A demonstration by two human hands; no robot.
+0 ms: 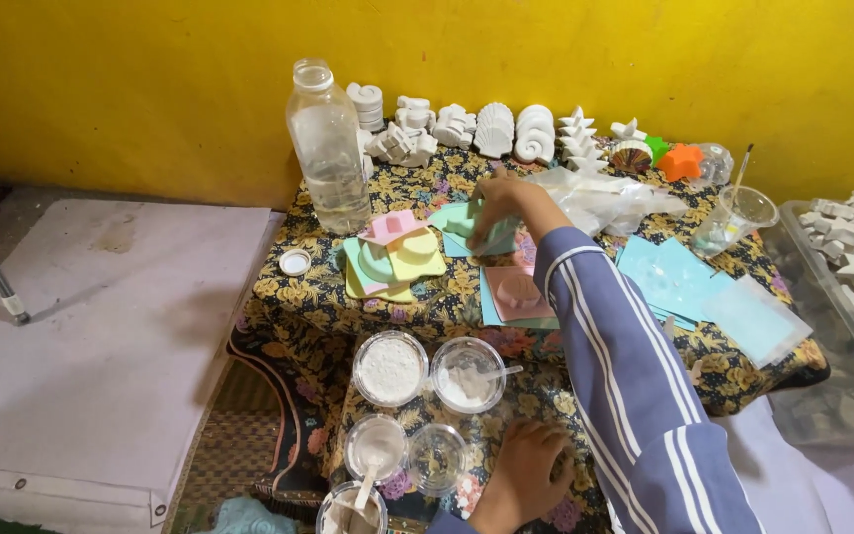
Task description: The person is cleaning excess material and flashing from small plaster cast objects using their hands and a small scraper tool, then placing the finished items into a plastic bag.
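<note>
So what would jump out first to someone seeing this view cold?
Probably the row of white plaster casts lined up against the yellow wall at the back of the floral-covered table. Next, the right hand in a striped sleeve gripping a teal mould mid-table, beside a stack of pastel moulds. A tall clear bottle stands back left.

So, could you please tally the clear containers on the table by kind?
Bottle: 1
Tubs with white filling: 4
Near-empty tub: 1
Cup with brush: 1
Total: 7
</note>
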